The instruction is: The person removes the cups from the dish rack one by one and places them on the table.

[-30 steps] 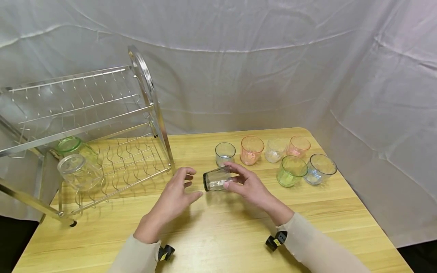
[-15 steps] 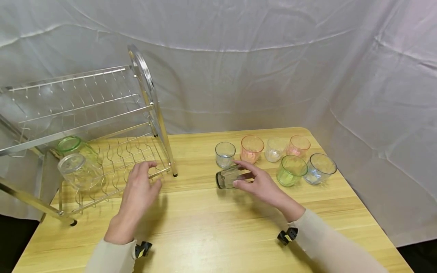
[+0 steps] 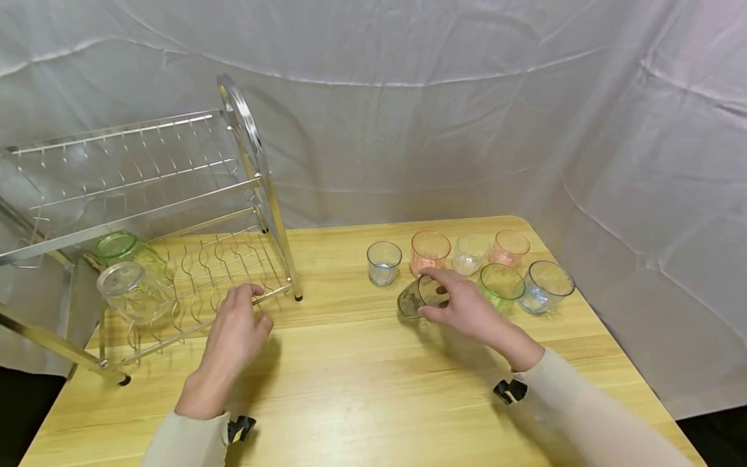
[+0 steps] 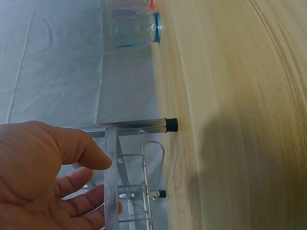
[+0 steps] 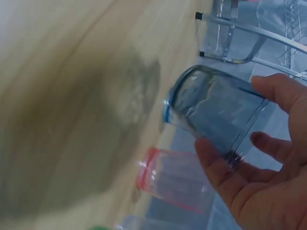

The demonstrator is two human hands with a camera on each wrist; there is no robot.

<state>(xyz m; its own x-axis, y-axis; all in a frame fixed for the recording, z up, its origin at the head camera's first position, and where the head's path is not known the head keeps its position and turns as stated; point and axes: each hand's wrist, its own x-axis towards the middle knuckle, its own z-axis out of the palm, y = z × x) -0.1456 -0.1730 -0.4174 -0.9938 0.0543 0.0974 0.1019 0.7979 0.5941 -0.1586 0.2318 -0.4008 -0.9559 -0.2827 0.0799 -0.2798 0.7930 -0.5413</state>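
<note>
Six glasses point(image 3: 509, 249) stand on the table; right hand point(image 3: 467, 310) clamps a seventh point(image 3: 417, 297), left hand point(image 3: 236, 331) relaxed.

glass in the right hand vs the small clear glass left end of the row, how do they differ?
The held glass is smoky grey; the small clear glass is colourless. The held glass is tilted in the right hand, while the small clear glass stands upright and untouched on the table. Both are see-through, empty tumblers.
</note>
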